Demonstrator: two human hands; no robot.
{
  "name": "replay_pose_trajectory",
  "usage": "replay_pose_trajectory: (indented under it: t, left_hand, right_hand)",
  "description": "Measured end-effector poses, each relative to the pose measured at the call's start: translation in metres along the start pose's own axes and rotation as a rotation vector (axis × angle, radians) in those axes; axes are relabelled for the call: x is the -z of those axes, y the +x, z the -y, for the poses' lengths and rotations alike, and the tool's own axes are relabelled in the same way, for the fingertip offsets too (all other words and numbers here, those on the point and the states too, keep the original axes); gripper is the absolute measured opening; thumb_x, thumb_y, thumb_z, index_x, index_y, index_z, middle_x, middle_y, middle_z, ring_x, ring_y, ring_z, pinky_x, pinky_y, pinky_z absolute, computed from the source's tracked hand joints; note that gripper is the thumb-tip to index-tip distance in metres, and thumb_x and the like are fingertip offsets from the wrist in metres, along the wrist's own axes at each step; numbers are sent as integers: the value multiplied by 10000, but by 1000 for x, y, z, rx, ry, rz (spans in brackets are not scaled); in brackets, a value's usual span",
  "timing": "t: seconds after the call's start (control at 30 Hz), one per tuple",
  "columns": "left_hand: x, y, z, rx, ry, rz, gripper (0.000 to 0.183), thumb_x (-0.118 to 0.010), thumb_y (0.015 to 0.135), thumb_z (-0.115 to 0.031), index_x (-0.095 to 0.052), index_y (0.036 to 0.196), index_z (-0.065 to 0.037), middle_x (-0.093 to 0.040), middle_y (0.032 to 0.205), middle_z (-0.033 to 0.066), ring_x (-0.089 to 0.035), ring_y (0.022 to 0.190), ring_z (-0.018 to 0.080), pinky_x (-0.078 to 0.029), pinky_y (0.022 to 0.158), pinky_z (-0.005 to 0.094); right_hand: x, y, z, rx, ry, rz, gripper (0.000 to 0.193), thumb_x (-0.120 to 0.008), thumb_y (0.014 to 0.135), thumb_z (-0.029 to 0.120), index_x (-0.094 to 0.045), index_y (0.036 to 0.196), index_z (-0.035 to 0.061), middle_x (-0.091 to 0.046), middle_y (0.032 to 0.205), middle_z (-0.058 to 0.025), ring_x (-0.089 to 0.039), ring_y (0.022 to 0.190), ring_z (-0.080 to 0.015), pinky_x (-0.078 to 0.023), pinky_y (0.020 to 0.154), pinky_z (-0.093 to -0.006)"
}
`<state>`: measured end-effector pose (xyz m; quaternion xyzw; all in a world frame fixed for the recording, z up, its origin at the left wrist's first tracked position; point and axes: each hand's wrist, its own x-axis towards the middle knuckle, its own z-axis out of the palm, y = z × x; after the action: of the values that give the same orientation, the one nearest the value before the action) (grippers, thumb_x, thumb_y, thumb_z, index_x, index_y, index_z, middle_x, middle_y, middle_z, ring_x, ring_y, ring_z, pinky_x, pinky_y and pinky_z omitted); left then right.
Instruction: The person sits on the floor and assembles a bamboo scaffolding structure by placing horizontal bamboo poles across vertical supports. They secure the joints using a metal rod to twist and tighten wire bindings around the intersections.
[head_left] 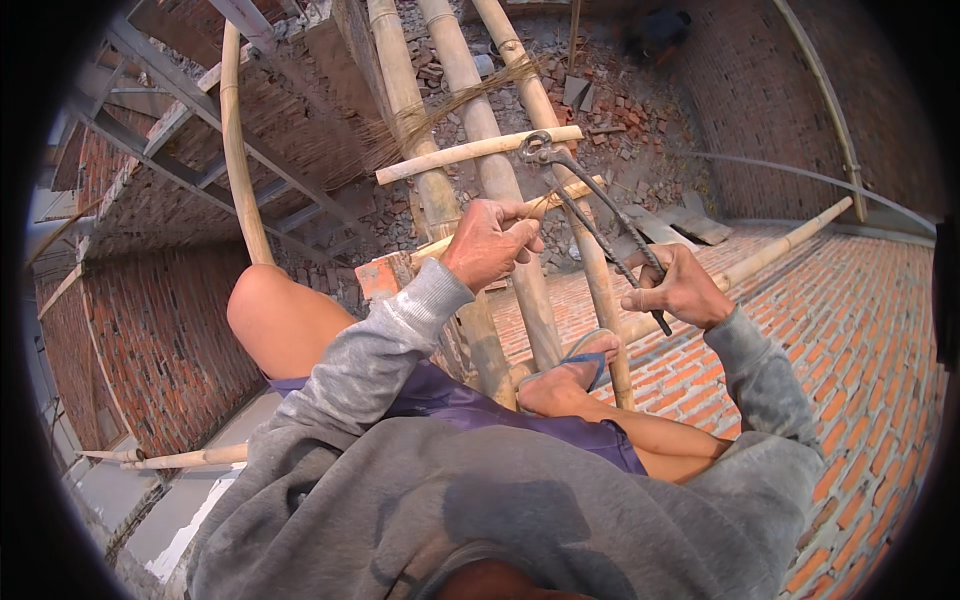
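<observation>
Gripping a thin bamboo stick [545,205] in my left hand [487,243], I had my fingers curled tight around it, just where it crossed the upright bamboo poles [480,130] of the scaffold. My right hand [678,287] was closed around the long dark handles of a pair of pincers [590,215], holding them near their lower ends, thumb on top. The pincers' head [537,148] reached up and away from me and lay against a pale horizontal bamboo crosspiece [470,152], at the spot where it met one of the poles; whether the tool's jaws actually bit on anything there, I could not tell. A lashing of straw-coloured fibre [470,100] wrapped the poles just above. My bare knee [262,300] stuck out to the left, and my foot in a blue sandal [580,365] rested against the poles below my hands. Brick paving [840,320] lay far beneath to the right, with rubble [610,110] further off.
</observation>
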<state>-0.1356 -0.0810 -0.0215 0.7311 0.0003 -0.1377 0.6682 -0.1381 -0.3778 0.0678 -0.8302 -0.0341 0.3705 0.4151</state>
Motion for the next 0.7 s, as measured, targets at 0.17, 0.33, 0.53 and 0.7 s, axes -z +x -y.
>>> replay_pose_trajectory:
  t: [0.17, 0.33, 0.53, 0.7]
  left_hand:
    - [34, 19, -4, 154, -489, 185, 250, -633, 1073, -179, -718, 1207, 14, -604, 733, -25, -355, 500, 1, -243, 457, 201]
    - [87, 44, -13, 275, -706, -362, 285, -554, 1108, -180, -633, 1291, 23, -575, 718, -41, -363, 475, 18, -282, 441, 210]
    - [142, 51, -29, 48, -671, -263, 295, -578, 1097, -150, -629, 1303, 56, -591, 671, -30, -385, 460, 14, -284, 406, 208]
    - [135, 62, -31, 57, -564, -177, 303, -558, 1110, -168, -643, 1309, 44, -591, 671, -38, -360, 455, 6, -258, 420, 209]
  right_hand:
    - [3, -7, 1, -116, 177, 46, 511, -703, 975, 164, -613, 1448, -6, -684, 799, -61, -678, 731, -123, -512, 572, -333]
    - [36, -20, 18, 200, -762, 67, 421, -680, 922, 84, -651, 1317, -60, -712, 838, -257, -734, 741, -343, -552, 655, -384]
    - [98, -96, 31, -270, -245, -21, 316, -678, 1017, 127, -690, 1278, -50, -766, 984, -123, -748, 764, -184, -621, 549, -304]
    - [119, -170, 17, -9, -69, -554, 416, -633, 1054, 225, -664, 1354, -62, -765, 974, -126, -733, 747, -172, -601, 568, -282]
